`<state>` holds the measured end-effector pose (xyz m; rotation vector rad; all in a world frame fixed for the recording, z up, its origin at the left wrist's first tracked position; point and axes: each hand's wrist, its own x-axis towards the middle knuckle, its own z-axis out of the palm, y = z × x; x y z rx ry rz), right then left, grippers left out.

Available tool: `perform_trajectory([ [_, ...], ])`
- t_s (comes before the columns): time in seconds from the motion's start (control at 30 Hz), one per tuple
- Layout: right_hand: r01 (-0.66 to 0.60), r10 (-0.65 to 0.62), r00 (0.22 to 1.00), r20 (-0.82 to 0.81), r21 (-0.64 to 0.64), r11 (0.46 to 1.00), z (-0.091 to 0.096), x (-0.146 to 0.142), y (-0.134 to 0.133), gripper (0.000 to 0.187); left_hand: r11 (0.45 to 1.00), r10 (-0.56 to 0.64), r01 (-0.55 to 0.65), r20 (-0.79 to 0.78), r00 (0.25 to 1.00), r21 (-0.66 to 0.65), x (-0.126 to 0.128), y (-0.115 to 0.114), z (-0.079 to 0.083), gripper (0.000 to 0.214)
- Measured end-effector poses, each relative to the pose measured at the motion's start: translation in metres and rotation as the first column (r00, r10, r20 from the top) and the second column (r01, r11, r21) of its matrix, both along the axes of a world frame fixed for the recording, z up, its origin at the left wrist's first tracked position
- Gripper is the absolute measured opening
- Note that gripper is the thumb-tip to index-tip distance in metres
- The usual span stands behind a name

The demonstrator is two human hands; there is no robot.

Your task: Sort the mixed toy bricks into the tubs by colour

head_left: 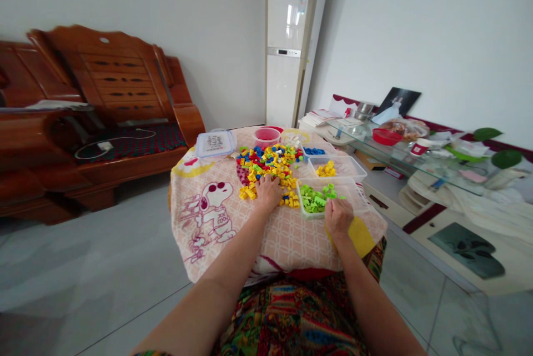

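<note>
A heap of small yellow, red, blue and green bricks [270, 164] lies on a small table under a pink cartoon-dog cloth [216, 211]. My left hand [268, 192] rests palm down on the near edge of the heap, fingers curled into the bricks. My right hand [338, 217] is at the near rim of a clear box of green bricks [318, 197], fingers bent together over the rim; what they hold is hidden. Behind it stand a clear box of yellow bricks [333, 168] and one of blue bricks [315, 151].
A lidded clear box [214, 144], a red bowl [266, 136] and a round container [295, 136] sit at the table's far side. A wooden sofa [95, 117] stands left, a cluttered glass shelf [408, 148] right, a tall white unit [287, 39] behind. Grey tiled floor surrounds the table.
</note>
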<state>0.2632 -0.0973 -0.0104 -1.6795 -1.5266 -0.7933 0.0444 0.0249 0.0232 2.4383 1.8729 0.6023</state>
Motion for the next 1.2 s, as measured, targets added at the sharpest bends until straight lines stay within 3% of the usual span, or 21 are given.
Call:
perform_trajectory([
  [0.43,0.001,-0.001,1.000,0.013,-0.002,1.000,0.001,0.000,0.000,0.040,0.993,0.083,-0.076,0.080,0.993,-0.087,0.004,0.006,0.019,0.030],
  [0.87,0.002,-0.003,1.000,-0.014,-0.006,1.000,0.002,-0.001,-0.001,0.039,0.993,0.063,-0.050,0.117,0.991,-0.111,-0.002,0.005,0.015,0.032],
  [1.2,-0.002,0.001,1.000,-0.027,-0.017,1.000,0.002,-0.002,-0.002,0.038,0.996,0.020,-0.040,0.239,0.971,0.081,-0.002,0.002,0.007,0.032],
])
